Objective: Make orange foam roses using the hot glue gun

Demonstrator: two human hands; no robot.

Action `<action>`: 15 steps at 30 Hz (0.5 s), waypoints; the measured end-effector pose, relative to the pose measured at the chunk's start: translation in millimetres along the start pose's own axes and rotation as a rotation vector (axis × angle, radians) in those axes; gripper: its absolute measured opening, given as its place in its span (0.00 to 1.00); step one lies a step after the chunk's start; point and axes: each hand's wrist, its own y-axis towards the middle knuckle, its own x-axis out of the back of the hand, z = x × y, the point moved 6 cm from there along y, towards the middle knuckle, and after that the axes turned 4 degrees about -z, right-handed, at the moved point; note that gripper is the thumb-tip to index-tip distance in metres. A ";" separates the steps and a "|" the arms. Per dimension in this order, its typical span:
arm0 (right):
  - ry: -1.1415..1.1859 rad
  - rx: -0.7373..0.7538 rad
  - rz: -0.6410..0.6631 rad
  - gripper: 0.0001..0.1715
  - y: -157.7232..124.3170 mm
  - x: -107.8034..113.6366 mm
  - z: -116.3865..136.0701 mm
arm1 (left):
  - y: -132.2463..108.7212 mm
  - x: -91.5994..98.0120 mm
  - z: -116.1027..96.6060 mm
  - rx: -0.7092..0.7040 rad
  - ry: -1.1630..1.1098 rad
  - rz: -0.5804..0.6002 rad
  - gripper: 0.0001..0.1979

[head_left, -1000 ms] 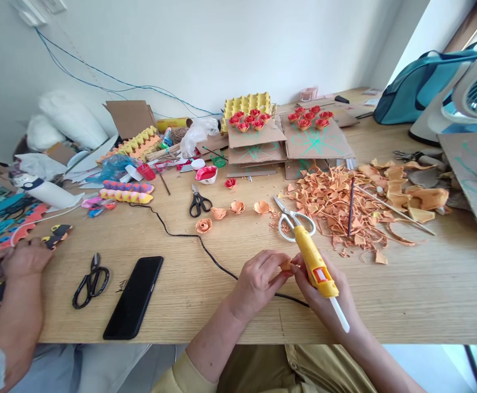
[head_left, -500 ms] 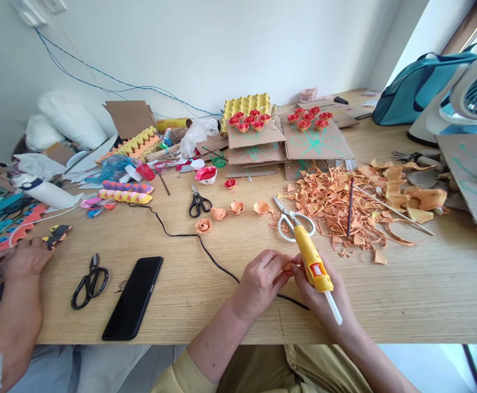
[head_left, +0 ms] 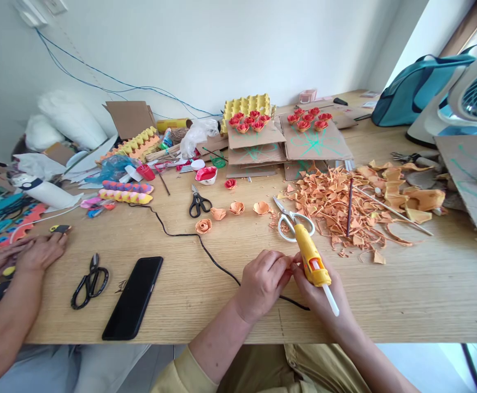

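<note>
My right hand (head_left: 328, 297) is wrapped around a yellow hot glue gun (head_left: 310, 254), whose white glue stick juts out toward me. Against it, my left hand (head_left: 263, 284) is closed in a pinch, fingertips meeting those of the right. A small orange piece shows a sliver at the fingertips; the fingers hide most of it. Just beyond the gun lie scissors with white handles (head_left: 295, 222). Orange paper-pulp flowers (head_left: 203, 225) and an orange cup-shaped piece (head_left: 261, 208) stand in a loose row to the left, near black-handled scissors (head_left: 199, 204).
Orange scraps (head_left: 332, 207) are heaped at the right. Red flowers (head_left: 258, 125) sit on stacked cardboard (head_left: 257, 153) at the back. A black phone (head_left: 133, 297) and more scissors (head_left: 90, 281) lie at the left, near another person's hands (head_left: 43, 251). A black cord (head_left: 217, 262) crosses the table.
My hands stay together at the same place, and the glue gun's rear end has shifted slightly up and left. The other person's hands have moved right along their dark-and-yellow piece.
</note>
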 end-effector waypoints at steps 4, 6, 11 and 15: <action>0.048 0.002 -0.007 0.07 3.1 0.4 3.2 | 0.6 1.5 1.2 0.034 -0.063 -0.018 0.10; 0.073 -0.005 -0.002 0.09 4.9 3.0 7.3 | -0.3 3.4 5.4 0.082 -0.139 -0.058 0.11; 0.045 -0.019 0.023 0.14 6.7 19.3 23.0 | -2.4 9.5 20.6 0.219 -0.361 -0.165 0.11; -0.006 0.028 0.251 0.16 -0.9 20.4 31.3 | 1.4 19.1 28.6 0.280 -0.461 -0.244 0.13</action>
